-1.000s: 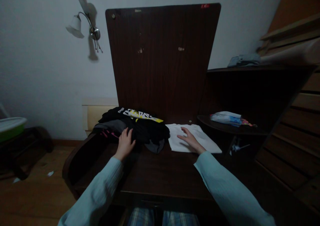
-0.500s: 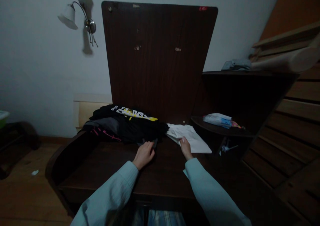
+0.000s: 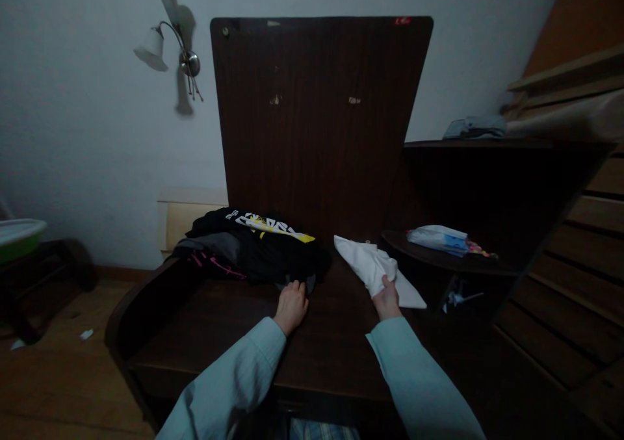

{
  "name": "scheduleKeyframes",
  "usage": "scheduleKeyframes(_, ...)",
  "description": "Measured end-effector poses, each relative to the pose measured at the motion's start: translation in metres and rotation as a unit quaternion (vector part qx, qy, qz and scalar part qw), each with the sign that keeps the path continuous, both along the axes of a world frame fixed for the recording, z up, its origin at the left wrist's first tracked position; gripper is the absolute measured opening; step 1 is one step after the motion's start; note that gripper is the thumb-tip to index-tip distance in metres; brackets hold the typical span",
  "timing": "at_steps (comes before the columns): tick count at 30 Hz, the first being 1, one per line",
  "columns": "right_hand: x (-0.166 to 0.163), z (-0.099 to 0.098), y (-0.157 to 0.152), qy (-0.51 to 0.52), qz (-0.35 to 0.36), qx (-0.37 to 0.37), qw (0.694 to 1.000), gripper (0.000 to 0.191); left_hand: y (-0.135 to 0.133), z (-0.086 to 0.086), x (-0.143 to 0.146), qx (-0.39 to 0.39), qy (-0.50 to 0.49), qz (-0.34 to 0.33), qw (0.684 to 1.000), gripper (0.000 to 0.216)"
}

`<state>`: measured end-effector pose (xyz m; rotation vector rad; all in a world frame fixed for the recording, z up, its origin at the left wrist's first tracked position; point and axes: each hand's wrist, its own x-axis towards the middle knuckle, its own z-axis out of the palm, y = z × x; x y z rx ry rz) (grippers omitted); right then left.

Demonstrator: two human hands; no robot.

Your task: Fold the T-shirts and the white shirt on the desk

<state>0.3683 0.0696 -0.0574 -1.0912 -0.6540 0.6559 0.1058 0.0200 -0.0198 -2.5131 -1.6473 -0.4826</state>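
Note:
A folded white cloth (image 3: 366, 262), perhaps a garment, lies on the right of the dark wooden desk (image 3: 219, 336). My right hand (image 3: 387, 297) is closed on its near edge, thumb on top, and the fabric bunches up there. To the left is a heap of dark clothes (image 3: 273, 258), black and grey, with white, yellow and pink prints. At the heap's front edge, my left hand (image 3: 291, 307) has its fingers curled against a bit of grey fabric; the fingertips are partly hidden.
A tall dark board (image 3: 316, 121) stands behind the desk. On the right, a corner shelf (image 3: 400, 245) carries a plastic packet (image 3: 437, 240). A wall lamp (image 3: 189, 63) hangs at upper left, above a green basin (image 3: 22, 245) on a stool. Wooden slats (image 3: 560, 303) border the right.
My right hand has lifted and bunched the white cloth's near edge, and the cloth now lies apart from the dark heap. My left hand stays at the heap's edge. The view has shifted slightly.

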Motion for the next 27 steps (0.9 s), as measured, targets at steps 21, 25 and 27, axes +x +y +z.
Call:
scheduleKeyframes(21, -0.061, 0.024, -0.033, -0.445, 0.176, -0.077, 0.875, 0.023, 0.039, -0.019, -0.028, -0.212, -0.583, -0.058, 0.782, 0.045)
scheduleKeyframes(25, -0.066, 0.021, -0.038, -0.559, 0.162, -0.081, 0.809, 0.024, 0.037, -0.020, -0.028, -0.211, -0.577, -0.080, 0.785, 0.033)
scheduleKeyframes(27, -0.066, 0.021, -0.039, -0.569, 0.158, -0.084, 0.803, 0.026, 0.039, -0.023, -0.028, -0.210, -0.574, -0.090, 0.786, 0.029)
